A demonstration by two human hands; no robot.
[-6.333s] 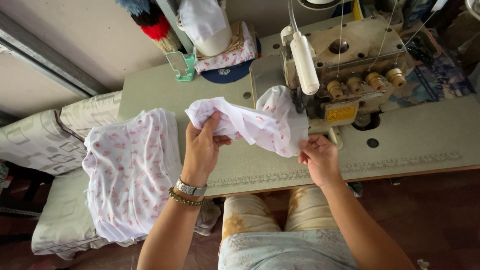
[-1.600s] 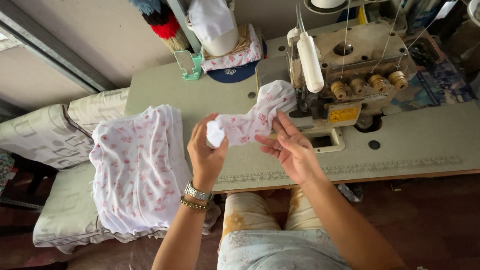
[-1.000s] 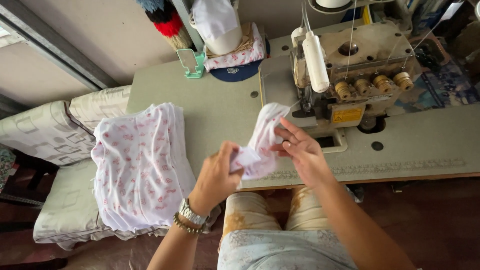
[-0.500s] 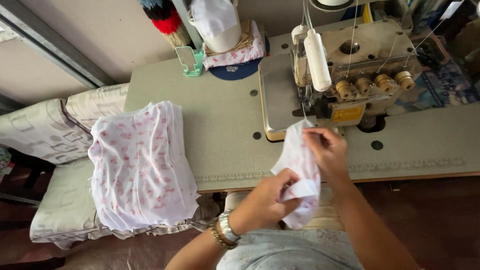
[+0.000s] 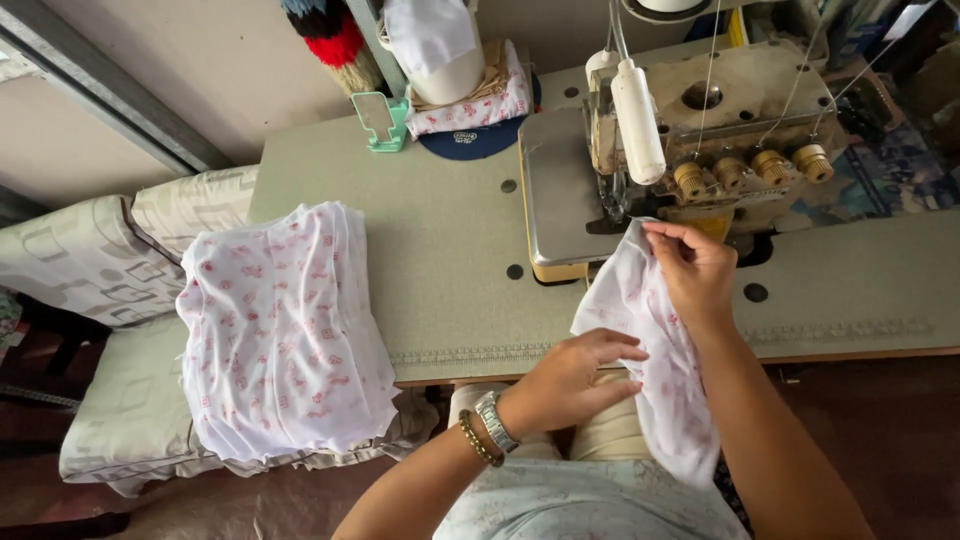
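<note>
A piece of white fabric with small pink print (image 5: 650,350) hangs from the front of the sewing machine (image 5: 700,150) down to my lap. My right hand (image 5: 695,270) pinches its top edge right at the machine's needle area. My left hand (image 5: 575,375) lies against the lower part of the cloth with the fingers stretched out and slightly apart, steadying it near the table's front edge. A watch and a bead bracelet sit on my left wrist.
A stack of the same pink-printed white fabric (image 5: 285,330) lies on the left end of the grey-green table (image 5: 440,250), overhanging its edge. Cushions (image 5: 90,260) sit left of it. A white cone, folded cloth and a green holder (image 5: 380,120) stand at the back.
The fabric piece went from being held up over the table to hanging at the machine. My right hand carried its top edge to the needle area; my left hand slid down to the lower cloth.
</note>
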